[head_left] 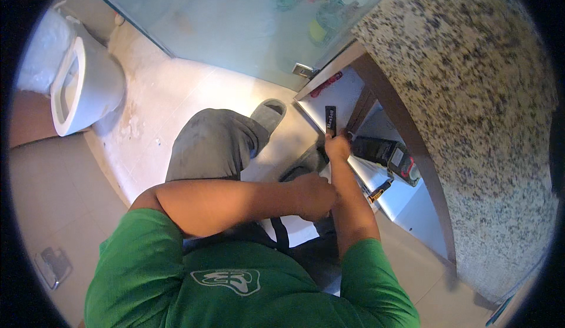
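My right hand (pixel 338 146) reaches to the open cabinet, fingers closed around the lower end of a flat black bar (pixel 331 120) with pale lettering. The bar points away from me, over the cabinet's white floor. My left hand (pixel 315 197) is closed in a fist beside my right forearm; whatever it may hold is hidden. To the right of my right hand, a dark carton (pixel 382 154) lies tilted inside the cabinet. Nearer me, a yellow-and-black tool (pixel 381 191) rests at the cabinet's front edge. A red object (pixel 326 85) lies farther back.
A speckled granite countertop (pixel 453 69) overhangs the cabinet on the right. The frosted glass panel (pixel 235 28) stands ahead, with a metal hinge (pixel 303 70) near the cabinet corner. A white toilet (pixel 97 90) is at far left. My bent knee and sandal (pixel 272 114) are on the tiled floor.
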Demonstrator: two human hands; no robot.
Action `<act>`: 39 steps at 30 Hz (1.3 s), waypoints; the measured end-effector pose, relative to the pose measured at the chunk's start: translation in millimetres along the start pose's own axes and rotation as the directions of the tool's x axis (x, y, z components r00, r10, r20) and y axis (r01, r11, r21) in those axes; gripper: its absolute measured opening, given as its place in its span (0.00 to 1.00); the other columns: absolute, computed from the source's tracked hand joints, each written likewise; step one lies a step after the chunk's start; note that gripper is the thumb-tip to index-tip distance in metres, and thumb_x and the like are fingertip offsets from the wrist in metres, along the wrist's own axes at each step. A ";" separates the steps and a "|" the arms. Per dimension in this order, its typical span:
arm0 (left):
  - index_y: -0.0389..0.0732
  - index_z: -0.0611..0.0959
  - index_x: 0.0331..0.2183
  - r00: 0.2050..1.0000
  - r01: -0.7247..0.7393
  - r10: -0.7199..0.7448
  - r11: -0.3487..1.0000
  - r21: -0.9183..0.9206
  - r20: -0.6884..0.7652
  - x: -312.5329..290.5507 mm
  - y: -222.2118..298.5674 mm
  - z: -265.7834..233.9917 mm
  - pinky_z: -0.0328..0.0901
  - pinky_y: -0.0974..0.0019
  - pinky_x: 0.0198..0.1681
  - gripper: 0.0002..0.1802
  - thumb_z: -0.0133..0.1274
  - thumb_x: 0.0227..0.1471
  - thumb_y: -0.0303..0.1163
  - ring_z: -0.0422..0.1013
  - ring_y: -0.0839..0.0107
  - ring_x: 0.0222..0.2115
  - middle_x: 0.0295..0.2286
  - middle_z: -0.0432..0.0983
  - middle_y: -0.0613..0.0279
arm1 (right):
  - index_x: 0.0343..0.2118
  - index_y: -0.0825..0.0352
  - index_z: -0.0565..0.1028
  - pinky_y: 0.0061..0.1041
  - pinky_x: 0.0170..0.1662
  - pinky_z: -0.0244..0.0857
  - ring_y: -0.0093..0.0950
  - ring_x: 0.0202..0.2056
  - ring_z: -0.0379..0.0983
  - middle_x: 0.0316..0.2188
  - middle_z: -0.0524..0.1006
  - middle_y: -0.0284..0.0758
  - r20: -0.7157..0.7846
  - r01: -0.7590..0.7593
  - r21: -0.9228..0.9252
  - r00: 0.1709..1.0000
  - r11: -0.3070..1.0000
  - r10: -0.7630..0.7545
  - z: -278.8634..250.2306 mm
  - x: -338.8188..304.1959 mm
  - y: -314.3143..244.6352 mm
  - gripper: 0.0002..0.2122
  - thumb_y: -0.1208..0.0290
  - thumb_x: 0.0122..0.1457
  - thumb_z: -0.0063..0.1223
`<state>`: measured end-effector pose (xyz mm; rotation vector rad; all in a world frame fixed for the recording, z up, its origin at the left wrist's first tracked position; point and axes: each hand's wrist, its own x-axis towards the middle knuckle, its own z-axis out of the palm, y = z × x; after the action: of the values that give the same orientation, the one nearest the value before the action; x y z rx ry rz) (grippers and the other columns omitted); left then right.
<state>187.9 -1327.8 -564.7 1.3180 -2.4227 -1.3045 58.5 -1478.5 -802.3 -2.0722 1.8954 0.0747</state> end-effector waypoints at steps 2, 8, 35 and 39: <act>0.37 0.86 0.36 1.000 0.022 -0.021 0.999 -0.034 0.011 -2.5 -0.3 -1.2 0.70 0.46 0.47 0.15 0.57 0.51 0.37 0.78 0.49 0.42 0.39 0.82 0.49 | 0.51 0.72 0.68 0.45 0.53 0.68 0.52 0.49 0.72 0.48 0.73 0.52 0.018 0.004 -0.059 1.000 0.998 -0.003 7.3 8.2 1.9 0.29 0.55 0.54 0.62; 0.38 0.86 0.36 1.000 -0.002 0.003 0.999 -0.039 0.023 -12.5 8.2 -14.6 0.68 0.46 0.49 0.14 0.59 0.50 0.37 0.77 0.52 0.44 0.39 0.82 0.50 | 0.52 0.73 0.68 0.43 0.54 0.68 0.52 0.49 0.74 0.48 0.75 0.53 0.065 -0.018 -0.047 0.998 0.999 0.021 20.0 15.5 9.3 0.30 0.60 0.50 0.66; 0.37 0.84 0.26 0.919 0.006 0.000 1.000 0.014 -0.395 7.9 -29.6 4.1 0.73 0.46 0.34 0.08 0.54 0.45 0.30 0.80 0.50 0.30 0.27 0.81 0.45 | 0.27 0.70 0.75 0.41 0.41 0.72 0.45 0.32 0.77 0.32 0.77 0.47 0.168 0.135 0.309 0.967 0.941 -0.194 26.9 21.0 21.4 0.12 0.63 0.52 0.58; 0.38 0.81 0.23 0.908 0.097 -0.105 0.994 -0.041 -0.406 7.5 -48.4 -15.9 0.72 0.47 0.33 0.12 0.54 0.51 0.36 0.78 0.48 0.27 0.26 0.80 0.45 | 0.35 0.71 0.72 0.28 0.32 0.68 0.26 0.27 0.71 0.23 0.68 0.31 0.176 -0.123 0.821 0.983 0.557 -0.043 -21.5 -29.3 -13.6 0.05 0.78 0.57 0.52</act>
<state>221.4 -1356.1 -591.6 1.5472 -2.0739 -0.9476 64.5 -1455.5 -771.7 -1.2889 1.4196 -0.5258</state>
